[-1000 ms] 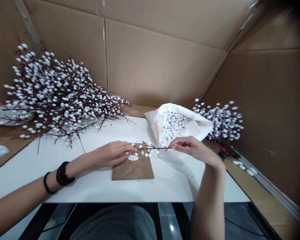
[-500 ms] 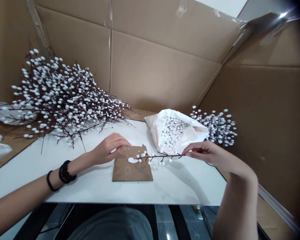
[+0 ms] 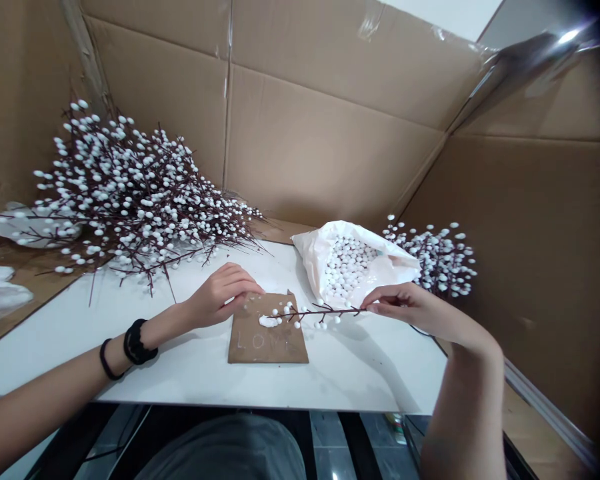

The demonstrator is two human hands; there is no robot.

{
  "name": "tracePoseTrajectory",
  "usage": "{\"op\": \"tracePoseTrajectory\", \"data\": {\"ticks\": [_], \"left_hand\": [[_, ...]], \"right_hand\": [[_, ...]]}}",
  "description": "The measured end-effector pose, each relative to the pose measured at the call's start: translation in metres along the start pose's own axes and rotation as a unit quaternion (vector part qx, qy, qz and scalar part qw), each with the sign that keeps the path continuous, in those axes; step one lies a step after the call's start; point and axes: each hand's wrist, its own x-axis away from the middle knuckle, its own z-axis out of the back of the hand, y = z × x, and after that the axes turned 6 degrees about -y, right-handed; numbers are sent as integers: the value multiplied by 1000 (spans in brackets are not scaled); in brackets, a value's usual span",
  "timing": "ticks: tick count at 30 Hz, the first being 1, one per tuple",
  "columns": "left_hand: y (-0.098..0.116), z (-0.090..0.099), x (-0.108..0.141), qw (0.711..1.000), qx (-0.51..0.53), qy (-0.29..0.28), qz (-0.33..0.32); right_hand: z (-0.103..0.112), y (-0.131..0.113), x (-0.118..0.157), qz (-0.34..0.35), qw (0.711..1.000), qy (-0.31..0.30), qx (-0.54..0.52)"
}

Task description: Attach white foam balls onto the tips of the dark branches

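Observation:
My right hand point(image 3: 397, 303) pinches the bare end of a dark brown berry branch point(image 3: 330, 311) between thumb and fingertips. White berries sit on its short twigs. The branch lies roughly level, and its far tip reaches a blob of white paste point(image 3: 268, 321) on a brown cardboard piece point(image 3: 270, 347); whether tip and paste touch I cannot tell. Faint letters show on the cardboard. My left hand point(image 3: 227, 291) has its fingers closed at the cardboard's upper left corner, holding it on the white table point(image 3: 180, 373).
An open white bag point(image 3: 310, 250) full of loose white berries lies behind the branch. Finished-looking berry branches point(image 3: 130, 193) are heaped at the back left, and a smaller bunch point(image 3: 443, 260) lies right of the bag. Cardboard walls point(image 3: 330, 140) enclose the table's back and right.
The branch in my right hand has shifted slightly left over the cardboard and the paste. My left hand stays at the corner. The whole view has moved a little.

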Motion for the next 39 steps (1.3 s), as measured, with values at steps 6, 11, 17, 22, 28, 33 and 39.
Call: {"op": "tracePoseTrajectory", "data": {"ticks": [6,11,17,22,28,33,39], "left_hand": [[3,3,2,991,20,118,54],[2,9,-3,924,61,343,156],[29,-9,-55,920,226,186,262],[65,-22,-103,879,358,126,289],[64,-21,-129,834,428,209,279],[51,-25,-134,825,429,250,269],[38,-18,-147,813,431,309,239]], "right_hand": [[9,4,26,-19,996,86,-9],[-4,8,13,78,925,318,-192],[-49,-38,-53,231,776,376,-451],[-78,-76,-82,266,722,315,-555],[-85,-95,-94,307,682,295,-595],[-80,-96,-108,303,705,286,-574],[-70,-78,-100,245,776,373,-446]]}}
